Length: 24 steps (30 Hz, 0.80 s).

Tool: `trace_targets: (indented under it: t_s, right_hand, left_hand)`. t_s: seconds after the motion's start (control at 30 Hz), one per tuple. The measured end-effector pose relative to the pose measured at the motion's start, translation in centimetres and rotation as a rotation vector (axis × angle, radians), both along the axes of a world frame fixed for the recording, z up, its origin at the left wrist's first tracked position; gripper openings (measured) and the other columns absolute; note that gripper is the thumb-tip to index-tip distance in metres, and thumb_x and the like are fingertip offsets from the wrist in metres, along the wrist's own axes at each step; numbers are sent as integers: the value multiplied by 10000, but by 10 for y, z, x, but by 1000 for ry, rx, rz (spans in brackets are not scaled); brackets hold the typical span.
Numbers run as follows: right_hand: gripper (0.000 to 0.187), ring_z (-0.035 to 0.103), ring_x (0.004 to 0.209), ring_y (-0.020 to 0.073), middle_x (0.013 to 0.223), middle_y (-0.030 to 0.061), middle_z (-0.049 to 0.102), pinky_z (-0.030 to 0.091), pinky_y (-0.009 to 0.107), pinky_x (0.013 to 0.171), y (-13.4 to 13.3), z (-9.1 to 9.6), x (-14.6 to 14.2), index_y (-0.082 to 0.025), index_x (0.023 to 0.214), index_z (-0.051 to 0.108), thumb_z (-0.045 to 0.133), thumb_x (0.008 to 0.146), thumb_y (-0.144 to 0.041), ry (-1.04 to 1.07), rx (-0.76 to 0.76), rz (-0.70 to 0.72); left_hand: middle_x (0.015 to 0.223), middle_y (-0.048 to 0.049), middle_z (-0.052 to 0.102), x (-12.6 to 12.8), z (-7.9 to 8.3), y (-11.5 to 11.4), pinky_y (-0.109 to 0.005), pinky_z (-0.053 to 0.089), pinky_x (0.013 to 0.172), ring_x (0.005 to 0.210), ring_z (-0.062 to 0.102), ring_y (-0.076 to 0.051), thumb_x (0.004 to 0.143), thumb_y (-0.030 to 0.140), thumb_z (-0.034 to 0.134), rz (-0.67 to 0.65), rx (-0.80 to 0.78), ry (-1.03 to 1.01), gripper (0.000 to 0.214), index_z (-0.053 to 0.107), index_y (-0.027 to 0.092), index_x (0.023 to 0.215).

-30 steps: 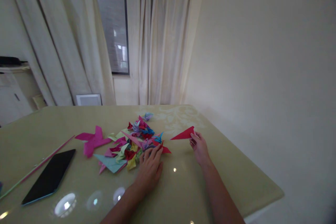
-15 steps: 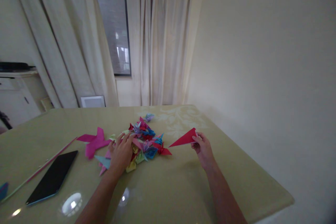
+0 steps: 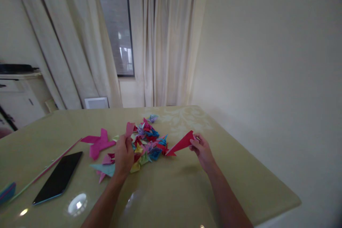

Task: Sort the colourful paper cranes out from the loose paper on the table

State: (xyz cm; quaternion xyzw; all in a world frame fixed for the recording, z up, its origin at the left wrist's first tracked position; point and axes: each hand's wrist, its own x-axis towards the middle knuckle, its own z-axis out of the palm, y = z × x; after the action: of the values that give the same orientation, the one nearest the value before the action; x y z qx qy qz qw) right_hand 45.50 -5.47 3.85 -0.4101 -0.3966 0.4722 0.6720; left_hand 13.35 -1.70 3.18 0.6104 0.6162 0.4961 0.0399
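Observation:
My right hand (image 3: 203, 151) pinches the wide end of a red folded paper (image 3: 182, 144), a long pointed shape. Its tip slants down to the left, overlapping a red paper at the edge of the pile in this view. My left hand (image 3: 124, 154) is closed on a pink folded paper (image 3: 130, 129) that sticks up above its fingers. Beside that hand lies a pile of colourful origami pieces (image 3: 149, 142), some of which look like cranes. A light blue pointed paper (image 3: 105, 168) and pink pieces lie to its left, partly hidden by the hand.
A magenta paper flower shape (image 3: 99, 144) with a long thin pink-and-green stem (image 3: 44, 174) lies at left. Near it are a black phone or tablet (image 3: 58, 178) and a blue paper piece (image 3: 7, 192). The table (image 3: 171, 199) borders a wall (image 3: 267, 78) at right.
My left hand was resting spread on the pile and now has lifted a pink folded paper from it. My right hand moved slightly left with the red paper.

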Motion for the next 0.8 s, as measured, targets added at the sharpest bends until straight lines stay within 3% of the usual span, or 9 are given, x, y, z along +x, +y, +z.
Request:
trace_targets:
  t_s: [0.1, 0.23, 0.33, 0.43, 0.57, 0.73, 0.8]
  right_hand:
    - [428, 552, 572, 99, 653, -85, 530, 419, 220, 560, -4, -4, -12, -220, 835, 587, 941, 711, -425, -76, 44, 172]
    - [412, 558, 598, 113, 686, -77, 543, 438, 243, 587, -10, -6, -29, -220, 853, 569, 904, 776, -446, -147, 84, 330]
    - [422, 555, 603, 112, 694, -76, 549, 443, 244, 596, -12, -5, -37, -220, 852, 557, 902, 780, -452, -160, 95, 322]
    - [433, 540, 597, 100, 697, -81, 535, 431, 234, 589, -11, -5, -39, -217, 850, 554, 904, 777, -460, -163, 100, 293]
    - [468, 538, 582, 99, 692, -84, 520, 427, 236, 571, -10, -8, -39, -214, 849, 558, 907, 758, -513, -178, 99, 319]
    - [463, 580, 611, 115, 704, -64, 597, 441, 241, 598, -10, -14, -44, -220, 876, 554, 906, 761, -498, -188, 84, 316]
    - [459, 591, 633, 124, 724, -47, 642, 456, 246, 616, -9, -17, -47, -227, 909, 556, 905, 762, -487, -185, 74, 310]
  left_hand:
    - [784, -6, 619, 29, -6, -13, -304, 479, 665, 702, 597, -196, 1056, 460, 341, -181, -38, -196, 316, 536, 242, 936]
    - [1036, -86, 723, 65, -20, -37, -351, 538, 892, 996, 672, -241, 1022, 595, 384, -472, -204, -273, 443, 635, 231, 1040]
    - [1202, -135, 731, 76, -25, -53, -396, 514, 1018, 1223, 639, -285, 1010, 656, 384, -553, -367, -262, 566, 672, 217, 1220]
    - [1297, -136, 708, 80, -23, -60, -420, 483, 1089, 1292, 602, -296, 1006, 694, 377, -700, -456, -295, 661, 620, 209, 1384]
    - [1282, -116, 698, 83, -21, -60, -401, 484, 1076, 1201, 619, -283, 990, 727, 402, -784, -464, -349, 688, 608, 193, 1371]
    - [974, -59, 680, 81, -30, -57, -324, 515, 883, 935, 611, -223, 989, 743, 417, -857, -455, -310, 614, 666, 206, 1152]
    - [902, -44, 649, 82, -37, -57, -305, 511, 801, 832, 581, -197, 980, 767, 408, -859, -487, -336, 652, 662, 194, 1162]
